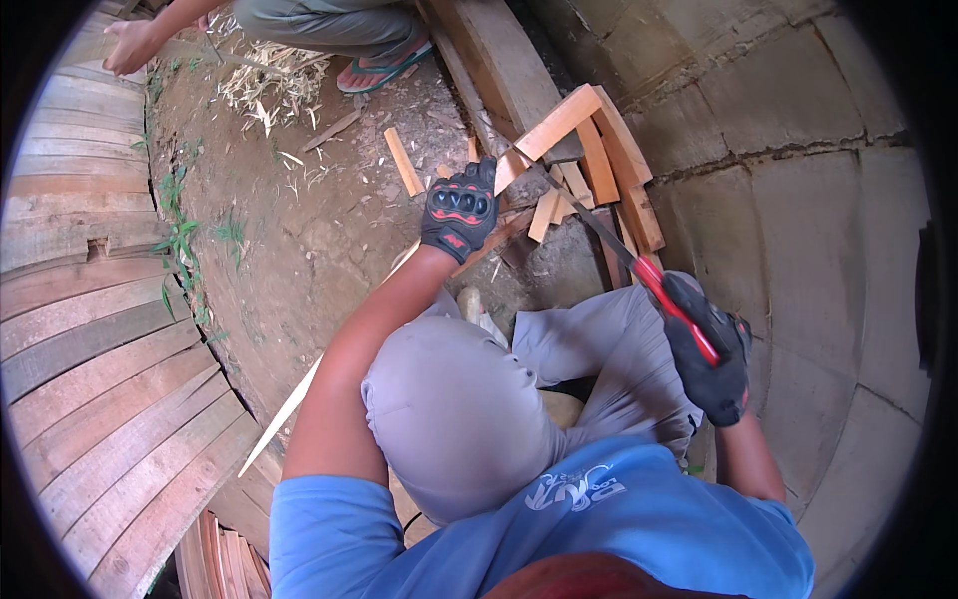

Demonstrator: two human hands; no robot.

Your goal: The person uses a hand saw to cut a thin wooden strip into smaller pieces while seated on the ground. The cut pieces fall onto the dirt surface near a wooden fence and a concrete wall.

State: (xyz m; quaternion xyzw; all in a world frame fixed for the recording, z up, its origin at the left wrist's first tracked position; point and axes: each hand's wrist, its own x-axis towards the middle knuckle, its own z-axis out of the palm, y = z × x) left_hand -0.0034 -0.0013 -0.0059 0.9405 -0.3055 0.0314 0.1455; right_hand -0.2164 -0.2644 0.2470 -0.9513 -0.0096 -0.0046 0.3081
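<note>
My left hand (461, 207), in a black glove with red trim, is closed around a long, thin wooden strip (291, 407). The strip runs below my left forearm, tapering to a pale end at the lower left. My fingers' undersides are hidden. In my right hand (711, 349), also gloved, is the red handle (671, 304) of a long, narrow-bladed tool. Its dark blade (589, 218) slants up and left across several cut wooden pieces (547, 130), its far end just beyond my left hand. Whether the blade touches the wood, I cannot tell.
A thick wooden beam (509, 60) lies beyond the cut pieces, beside a block wall (808, 220) on my right. Planks (80, 299) line the left side. Another person's sandalled foot (384, 70) and hand (132, 45) appear near wood shavings (274, 88).
</note>
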